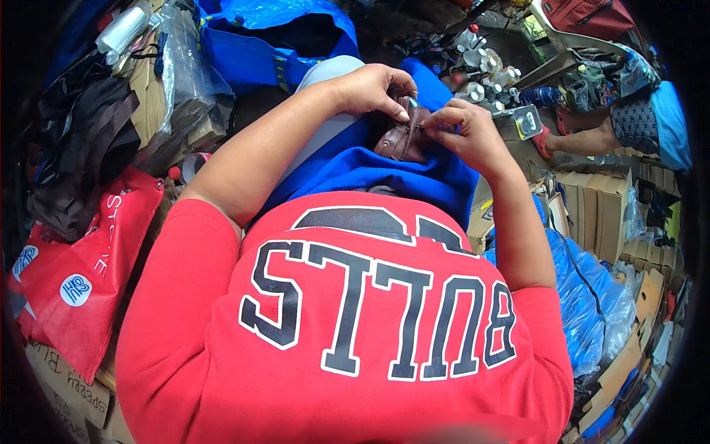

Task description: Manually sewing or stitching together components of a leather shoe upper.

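A small brown leather piece (400, 143) with a round brass-coloured stud rests over my lap, on blue cloth (362, 174). My left hand (375, 90) grips its far edge from the left, thumb pressed on top of it. From the right, my right hand (466, 132) is closed in a pinch right at the leather's edge. Whatever sits between those fingertips is too small to make out. Whether the leather is a pouch or part of a shoe I cannot tell.
A blue tarp bag (251, 44) lies ahead, with several white bottles (481, 63) beyond my right hand. Another person's leg (592, 139) in a red sandal reaches in at right. Cardboard boxes (595, 211) and a blue plastic bag (580, 296) lie right; a red bag (96, 274) lies left.
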`<move>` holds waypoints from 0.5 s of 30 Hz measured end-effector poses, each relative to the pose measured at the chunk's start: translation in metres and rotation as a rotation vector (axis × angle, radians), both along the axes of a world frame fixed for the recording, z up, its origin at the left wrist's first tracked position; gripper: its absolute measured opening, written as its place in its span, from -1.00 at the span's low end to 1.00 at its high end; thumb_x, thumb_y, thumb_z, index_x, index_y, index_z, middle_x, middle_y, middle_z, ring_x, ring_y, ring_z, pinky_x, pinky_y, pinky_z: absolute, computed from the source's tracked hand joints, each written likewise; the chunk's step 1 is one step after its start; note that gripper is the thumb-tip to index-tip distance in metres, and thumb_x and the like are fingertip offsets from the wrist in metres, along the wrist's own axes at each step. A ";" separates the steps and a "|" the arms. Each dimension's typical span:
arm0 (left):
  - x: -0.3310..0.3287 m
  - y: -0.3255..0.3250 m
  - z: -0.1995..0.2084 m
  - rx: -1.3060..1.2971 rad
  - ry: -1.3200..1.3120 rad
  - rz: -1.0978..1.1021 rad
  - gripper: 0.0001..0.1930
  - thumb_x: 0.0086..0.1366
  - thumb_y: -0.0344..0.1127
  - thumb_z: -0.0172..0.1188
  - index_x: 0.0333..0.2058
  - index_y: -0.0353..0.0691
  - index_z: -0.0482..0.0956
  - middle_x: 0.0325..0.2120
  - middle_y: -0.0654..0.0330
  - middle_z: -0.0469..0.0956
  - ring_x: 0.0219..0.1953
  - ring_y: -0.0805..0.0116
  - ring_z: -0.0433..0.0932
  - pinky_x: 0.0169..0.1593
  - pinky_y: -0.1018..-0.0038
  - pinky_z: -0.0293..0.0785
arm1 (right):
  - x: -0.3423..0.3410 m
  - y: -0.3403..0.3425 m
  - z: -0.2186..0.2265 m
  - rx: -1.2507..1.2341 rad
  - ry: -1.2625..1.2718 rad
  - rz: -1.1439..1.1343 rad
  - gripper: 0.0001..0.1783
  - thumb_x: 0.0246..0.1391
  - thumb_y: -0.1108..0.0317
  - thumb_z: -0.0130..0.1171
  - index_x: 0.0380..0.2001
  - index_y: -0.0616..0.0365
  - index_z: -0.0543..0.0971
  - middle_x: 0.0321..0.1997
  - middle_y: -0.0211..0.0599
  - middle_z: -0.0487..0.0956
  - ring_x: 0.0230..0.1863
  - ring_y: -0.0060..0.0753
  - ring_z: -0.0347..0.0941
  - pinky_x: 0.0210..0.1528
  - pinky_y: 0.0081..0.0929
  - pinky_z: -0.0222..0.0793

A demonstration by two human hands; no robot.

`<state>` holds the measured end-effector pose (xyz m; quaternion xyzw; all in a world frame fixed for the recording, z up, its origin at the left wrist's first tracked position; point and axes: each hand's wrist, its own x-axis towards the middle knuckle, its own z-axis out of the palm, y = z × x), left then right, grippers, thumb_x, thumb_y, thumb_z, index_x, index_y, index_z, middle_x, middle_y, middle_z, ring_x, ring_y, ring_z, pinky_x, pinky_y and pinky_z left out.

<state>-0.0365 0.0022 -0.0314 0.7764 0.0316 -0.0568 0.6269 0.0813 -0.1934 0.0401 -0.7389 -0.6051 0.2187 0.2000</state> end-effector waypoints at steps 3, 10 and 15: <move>0.003 -0.002 -0.003 0.014 -0.041 0.003 -0.55 -0.05 -0.40 0.41 -0.13 -0.29 0.51 -0.31 0.26 0.54 -0.22 0.50 0.47 -0.05 0.54 0.38 | 0.012 -0.006 -0.029 0.003 0.465 -0.127 -0.88 -0.09 0.50 0.27 -0.39 0.13 0.65 -0.40 -0.47 0.46 -0.34 -0.60 0.39 -0.25 -0.59 0.33; 0.002 -0.005 -0.005 -0.013 -0.069 0.030 -0.58 -0.06 -0.41 0.42 -0.18 -0.29 0.51 -0.35 0.26 0.54 -0.24 0.51 0.46 -0.08 0.54 0.40 | 0.013 -0.001 -0.039 0.002 0.512 -0.116 -0.87 -0.11 0.45 0.31 -0.40 0.12 0.65 -0.42 -0.46 0.46 -0.31 -0.63 0.35 -0.24 -0.64 0.29; -0.008 -0.005 -0.003 0.215 -0.302 0.150 -0.63 -0.03 -0.41 0.38 -0.19 -0.21 0.52 -0.28 0.24 0.48 -0.24 0.49 0.43 -0.16 0.49 0.39 | -0.019 -0.008 -0.045 0.224 0.446 -0.260 -0.88 -0.12 0.42 0.32 -0.43 0.15 0.62 -0.50 -0.39 0.45 -0.46 -0.54 0.36 -0.34 -0.58 0.30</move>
